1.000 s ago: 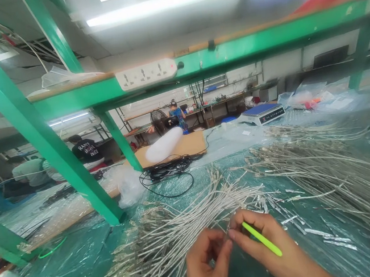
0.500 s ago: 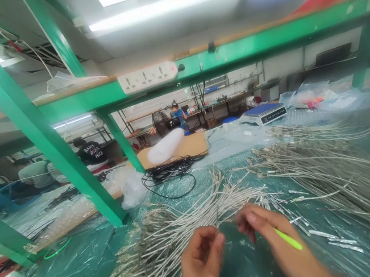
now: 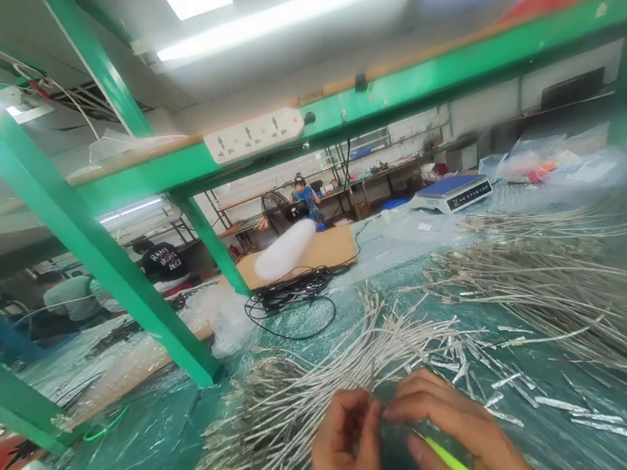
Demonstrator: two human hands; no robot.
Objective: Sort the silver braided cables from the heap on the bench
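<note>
My left hand (image 3: 343,452) and my right hand (image 3: 458,434) meet low in the middle of the view, fingertips pinched together over a small thing I cannot make out. A thin bright green tool (image 3: 453,466) lies gripped in my right hand. Both hands hover at the near end of a fan of silvery braided cables (image 3: 310,392) spread on the green bench under clear plastic film. A larger heap of the same cables (image 3: 559,281) lies to the right.
Cut silver scraps (image 3: 515,385) lie right of my hands. A black cable coil (image 3: 291,291), cardboard sheet (image 3: 327,248) and blue-topped scale (image 3: 451,191) stand farther back. Green frame posts (image 3: 79,233) rise at left under a power strip (image 3: 255,134). Other people work in the background.
My right hand swung away from the left half a second ago and has come back, so the fingertips touch again. The view has tipped slightly downward.
</note>
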